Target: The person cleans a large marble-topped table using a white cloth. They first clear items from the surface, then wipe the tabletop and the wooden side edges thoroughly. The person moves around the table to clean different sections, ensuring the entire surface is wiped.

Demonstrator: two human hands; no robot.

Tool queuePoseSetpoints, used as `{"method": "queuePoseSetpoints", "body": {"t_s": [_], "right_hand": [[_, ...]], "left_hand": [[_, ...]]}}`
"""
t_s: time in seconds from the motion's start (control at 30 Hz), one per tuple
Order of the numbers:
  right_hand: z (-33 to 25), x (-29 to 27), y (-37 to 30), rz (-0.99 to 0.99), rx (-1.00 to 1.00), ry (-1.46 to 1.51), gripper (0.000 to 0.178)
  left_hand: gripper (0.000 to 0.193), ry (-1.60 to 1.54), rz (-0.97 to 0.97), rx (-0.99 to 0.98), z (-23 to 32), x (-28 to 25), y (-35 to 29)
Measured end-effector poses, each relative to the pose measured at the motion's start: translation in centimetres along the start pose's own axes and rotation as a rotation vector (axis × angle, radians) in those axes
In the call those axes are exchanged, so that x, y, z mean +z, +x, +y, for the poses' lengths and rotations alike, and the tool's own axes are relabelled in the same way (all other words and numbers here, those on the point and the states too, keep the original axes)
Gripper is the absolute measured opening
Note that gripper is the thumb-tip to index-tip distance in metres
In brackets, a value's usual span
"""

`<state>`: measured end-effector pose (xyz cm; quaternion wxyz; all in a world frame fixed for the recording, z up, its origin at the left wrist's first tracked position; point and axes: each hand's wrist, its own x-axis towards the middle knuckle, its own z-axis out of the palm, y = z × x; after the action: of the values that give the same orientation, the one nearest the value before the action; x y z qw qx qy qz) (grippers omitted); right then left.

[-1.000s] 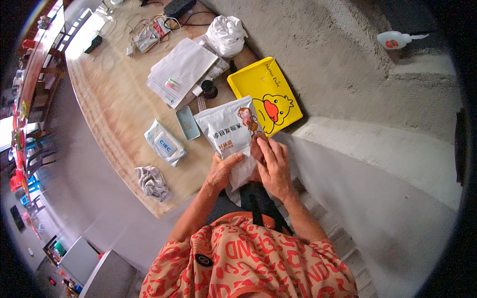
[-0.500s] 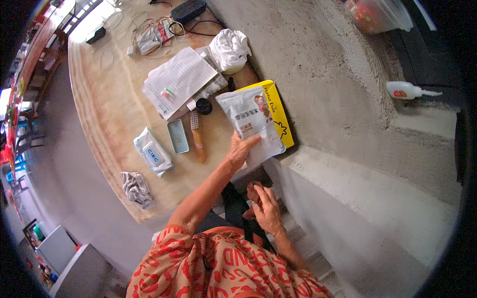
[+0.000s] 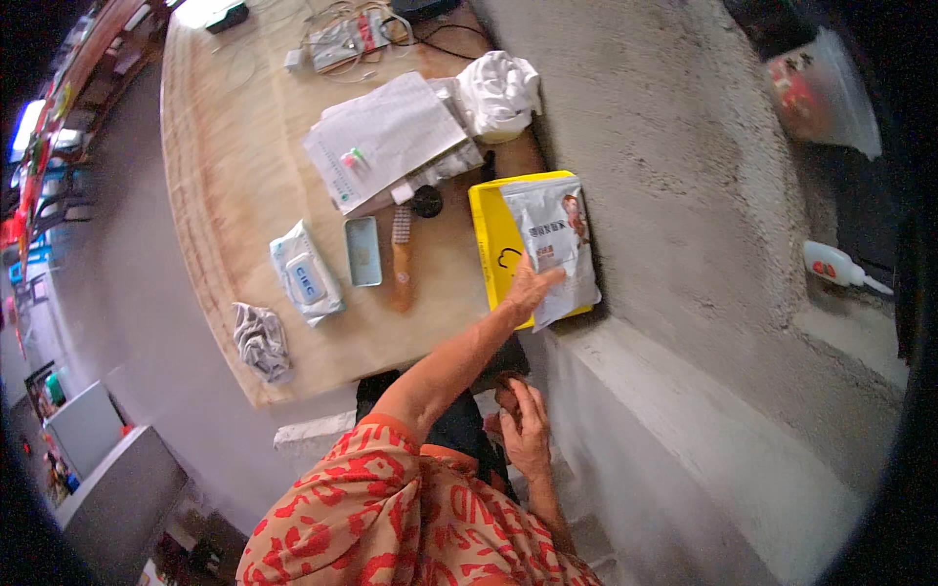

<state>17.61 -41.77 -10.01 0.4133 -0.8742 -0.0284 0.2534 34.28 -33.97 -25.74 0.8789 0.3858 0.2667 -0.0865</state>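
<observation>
My left hand (image 3: 536, 291) grips the lower end of a white and silver pouch (image 3: 555, 220) printed with a small figure. The pouch lies over the right part of a yellow box (image 3: 496, 234), leaving the box's left part in sight. Down near my lap, my right hand (image 3: 527, 430) is closed, its fingers curled against something brown that I cannot make out.
On the table (image 3: 244, 195) are a wipes packet (image 3: 306, 278), a shallow tin (image 3: 362, 252), a brown-handled tool (image 3: 402, 273), papers (image 3: 391, 132), a white cloth (image 3: 496, 93) and a crumpled grey cloth (image 3: 261, 342). A rough concrete wall (image 3: 664, 186) borders the right side. A squeeze bottle (image 3: 835, 264) lies beyond.
My left hand has moved the pouch rightward across the yellow box, uncovering its left part. The view has shifted too. My right hand stays near my lap.
</observation>
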Motion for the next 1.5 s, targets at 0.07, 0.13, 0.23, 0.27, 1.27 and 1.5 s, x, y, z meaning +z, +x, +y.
{"method": "queuePoseSetpoints", "body": {"t_s": [0.07,0.13,0.23,0.27,1.27,1.5], "right_hand": [[-0.8,0.0,0.4,-0.02,-0.014,-0.003,0.048],[-0.6,0.2,0.4,-0.044,-0.005,-0.001,0.049],[-1.4,0.2,0.9,-0.038,-0.056,-0.06,0.048],[-1.8,0.4,1.1,-0.061,-0.055,-0.038,0.048],[-6.7,10.3,-0.2,-0.328,-0.143,-0.247,0.054],[-7.9,11.5,0.3,-0.192,-0.257,-0.138,0.055]], "left_hand": [[0.051,0.221,0.091,0.141,-1.4,-0.9,0.5],[0.052,0.576,0.231,0.232,-2.8,-1.6,0.7],[0.052,0.425,0.192,0.196,-1.4,-2.5,0.2],[0.05,0.369,0.15,0.157,-1.0,-3.5,-0.3],[0.043,0.241,0.901,0.132,10.9,-37.7,-10.1],[0.046,-0.231,0.577,0.21,13.8,-35.7,-14.4]]}}
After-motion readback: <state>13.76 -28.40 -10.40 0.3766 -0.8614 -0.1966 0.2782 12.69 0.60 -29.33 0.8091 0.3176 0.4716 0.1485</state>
